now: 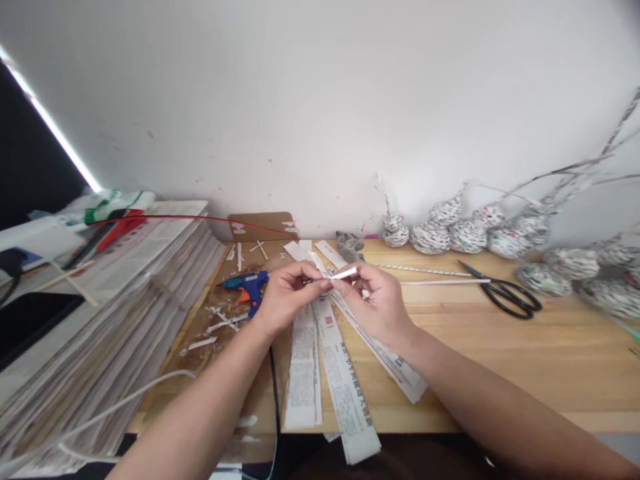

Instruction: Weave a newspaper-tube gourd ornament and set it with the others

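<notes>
My left hand [295, 290] and my right hand [375, 297] meet over the middle of the table, thumbs almost touching. Between their fingertips both pinch a narrow rolled strip of newspaper [345, 273], its white end sticking out toward the right. Below the hands, flat newspaper strips [345, 380] fan out toward the table's front edge, one reaching past it. Another printed stack of strips [303, 373] lies just left of these. A blue glue gun [255, 290] rests beside my left hand. Fingers partly hide the middle of the rolled strip.
Black scissors [510, 297] lie at right, near thin paper rods [435, 281]. Woven paper gourds [467, 233] line the wall. A tall newspaper stack [165, 300] fills the left, with a phone [40, 323] on it. Paper scraps [225, 323] and a black cable [277, 407] lie near the glue gun.
</notes>
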Demonstrator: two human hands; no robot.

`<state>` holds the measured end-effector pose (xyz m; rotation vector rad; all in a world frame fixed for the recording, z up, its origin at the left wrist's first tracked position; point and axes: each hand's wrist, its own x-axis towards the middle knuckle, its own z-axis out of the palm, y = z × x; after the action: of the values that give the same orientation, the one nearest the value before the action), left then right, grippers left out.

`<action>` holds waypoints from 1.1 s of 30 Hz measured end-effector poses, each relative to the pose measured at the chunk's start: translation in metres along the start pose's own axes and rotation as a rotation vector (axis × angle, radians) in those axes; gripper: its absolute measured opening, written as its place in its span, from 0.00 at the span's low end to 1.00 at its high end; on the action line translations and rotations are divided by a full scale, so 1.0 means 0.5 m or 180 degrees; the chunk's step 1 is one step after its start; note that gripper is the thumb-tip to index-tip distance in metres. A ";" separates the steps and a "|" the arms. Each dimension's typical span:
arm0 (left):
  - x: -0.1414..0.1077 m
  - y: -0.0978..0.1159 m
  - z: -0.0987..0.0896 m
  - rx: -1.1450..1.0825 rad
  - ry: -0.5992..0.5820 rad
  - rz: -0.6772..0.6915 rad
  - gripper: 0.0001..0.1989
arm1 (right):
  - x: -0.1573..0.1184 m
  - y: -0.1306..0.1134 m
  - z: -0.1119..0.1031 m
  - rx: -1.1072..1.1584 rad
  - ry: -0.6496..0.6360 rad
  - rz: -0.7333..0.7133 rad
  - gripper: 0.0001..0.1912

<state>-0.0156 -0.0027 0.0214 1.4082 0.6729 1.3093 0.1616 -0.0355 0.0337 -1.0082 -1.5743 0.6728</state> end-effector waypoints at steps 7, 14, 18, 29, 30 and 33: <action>0.001 -0.002 -0.001 0.0194 -0.0118 0.0077 0.08 | -0.008 -0.007 -0.003 -0.0387 0.0111 -0.0387 0.05; 0.002 0.002 0.005 0.0354 0.0109 -0.0008 0.10 | -0.004 -0.002 -0.016 -0.1382 0.0114 -0.1164 0.06; 0.002 0.004 0.006 0.0079 0.0211 -0.0180 0.13 | 0.008 -0.006 -0.026 -0.0993 0.0482 -0.0630 0.08; 0.005 -0.004 -0.003 -0.0231 0.0178 -0.0301 0.13 | 0.012 0.014 -0.018 0.0582 0.0306 0.0042 0.10; 0.004 -0.004 -0.003 -0.0185 0.0138 -0.0277 0.12 | 0.011 0.015 -0.018 0.0524 0.0320 0.0032 0.09; 0.001 -0.003 -0.003 -0.0098 0.0061 -0.0246 0.11 | 0.009 0.011 -0.017 0.0367 0.0390 0.0048 0.10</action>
<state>-0.0165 -0.0012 0.0199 1.3336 0.7104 1.2689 0.1711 -0.0299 0.0335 -0.9583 -1.4070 0.6913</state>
